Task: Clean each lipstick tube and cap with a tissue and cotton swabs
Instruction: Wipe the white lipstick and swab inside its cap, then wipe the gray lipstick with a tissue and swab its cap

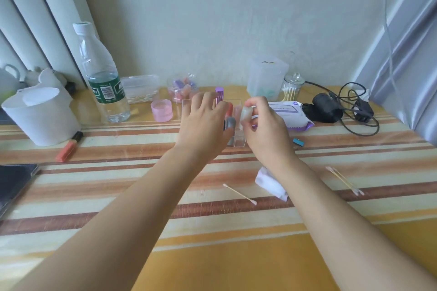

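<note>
Free tabletop (212,255) near the front; beyond, crumpled tissue (272,183), perhaps 3 cotton swabs (240,194), cluttered back edge.

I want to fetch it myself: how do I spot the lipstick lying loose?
Start at the big white cylinder at far left. Beside its base lies the lipstick, flat on the striped cloth. Only it is orange with a black cap, outside the clear rack.

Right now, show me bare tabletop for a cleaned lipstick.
Free: the near cloth below the cotton swab and tissue; the stretch between the orange lipstick and left hand. Crowded: the back edge from water bottle to cables, where the right hand holds a pale tube.
</note>
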